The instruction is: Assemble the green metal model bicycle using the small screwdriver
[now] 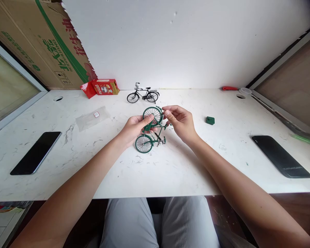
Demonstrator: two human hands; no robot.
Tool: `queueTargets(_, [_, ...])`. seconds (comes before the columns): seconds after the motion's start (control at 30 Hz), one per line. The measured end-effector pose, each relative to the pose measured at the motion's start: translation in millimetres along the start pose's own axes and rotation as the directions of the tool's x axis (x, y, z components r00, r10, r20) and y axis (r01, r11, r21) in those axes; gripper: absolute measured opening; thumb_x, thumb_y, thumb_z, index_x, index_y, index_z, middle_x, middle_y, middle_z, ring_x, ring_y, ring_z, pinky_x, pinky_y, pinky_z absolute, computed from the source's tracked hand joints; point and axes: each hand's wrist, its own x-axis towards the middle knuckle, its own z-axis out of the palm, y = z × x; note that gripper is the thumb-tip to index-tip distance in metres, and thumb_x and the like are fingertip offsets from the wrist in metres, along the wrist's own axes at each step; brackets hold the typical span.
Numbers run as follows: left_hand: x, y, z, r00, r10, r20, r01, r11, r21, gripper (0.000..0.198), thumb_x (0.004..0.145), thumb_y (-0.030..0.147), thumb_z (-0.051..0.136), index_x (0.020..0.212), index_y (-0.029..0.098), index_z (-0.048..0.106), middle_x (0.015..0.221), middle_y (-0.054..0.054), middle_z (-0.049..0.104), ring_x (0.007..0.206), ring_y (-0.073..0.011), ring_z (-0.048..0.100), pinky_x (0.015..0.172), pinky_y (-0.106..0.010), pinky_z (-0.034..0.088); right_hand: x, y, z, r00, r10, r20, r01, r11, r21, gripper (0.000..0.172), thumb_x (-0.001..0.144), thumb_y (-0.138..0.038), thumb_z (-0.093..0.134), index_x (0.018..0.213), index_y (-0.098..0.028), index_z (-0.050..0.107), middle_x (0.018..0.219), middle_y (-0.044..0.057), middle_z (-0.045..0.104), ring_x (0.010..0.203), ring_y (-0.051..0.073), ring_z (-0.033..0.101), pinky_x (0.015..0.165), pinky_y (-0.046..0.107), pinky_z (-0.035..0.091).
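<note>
A small green model bicycle (144, 143) is held on its side above the white table, its handlebar end toward me and its rear wheel away. My left hand (135, 129) grips it around the middle, thumb pressed by the rear wheel's hub and fingers underneath. At the rear rack end, my right hand (181, 122) has thumb and forefinger pinched together on the bicycle's thin rear part; the exact piece between the fingertips is too small to make out. Behind them a black model bicycle (143, 94) stands upright on the table.
On the left lie a clear plastic bag (93, 118), a phone (36, 153) and a red box (105, 87). To the right are a small green block (210, 120), a dark phone-shaped slab (281, 156) and a red tool (229, 88). A white wall (186, 44) closes the back.
</note>
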Motion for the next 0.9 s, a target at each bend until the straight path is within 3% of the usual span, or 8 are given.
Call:
queueTargets(0.27, [-1, 2, 2.1, 1.0, 0.0, 0.022, 0.0, 1.0, -0.01, 0.053, 0.081, 0.06, 0.089, 0.1, 0.012, 0.079, 0.099, -0.013, 0.08, 0.082, -0.0186, 0.075, 0.077, -0.031, 0.057, -1, -5, 2, 0.999, 0.034, -0.002, -0.034, 0.999, 0.026, 0.045, 0.086, -0.066, 0.083, 0.097, -0.022, 0.08, 0.094, 0.006, 0.076, 0.083, 0.017, 0.068, 0.057, 0.027, 0.06])
queueTargets(0.6, [1, -1, 0.4, 1.0, 0.009, 0.0, -0.009, 1.0, 0.011, 0.052, 0.081, 0.061, 0.089, 0.099, 0.013, 0.08, 0.095, -0.012, 0.079, 0.078, -0.018, 0.072, 0.076, -0.032, 0.056, -3, -10, 3, 0.997, 0.072, 0.022, -0.074, 0.993, 0.086, 0.044, 0.078, -0.059, 0.093, 0.098, -0.022, 0.08, 0.089, 0.004, 0.073, 0.08, 0.015, 0.066, 0.056, 0.026, 0.058])
queueTargets(0.9, [-3, 3, 3.5, 0.999, 0.026, -0.047, -0.026, 1.0, -0.013, 0.051, 0.078, 0.057, 0.093, 0.1, 0.012, 0.083, 0.105, -0.014, 0.081, 0.083, -0.018, 0.074, 0.077, -0.03, 0.058, 1, -1, -1, 0.958, 0.268, 0.098, -0.285, 0.921, 0.267, 0.047, 0.065, -0.055, 0.101, 0.092, -0.022, 0.081, 0.08, 0.0, 0.071, 0.074, 0.013, 0.064, 0.056, 0.023, 0.052])
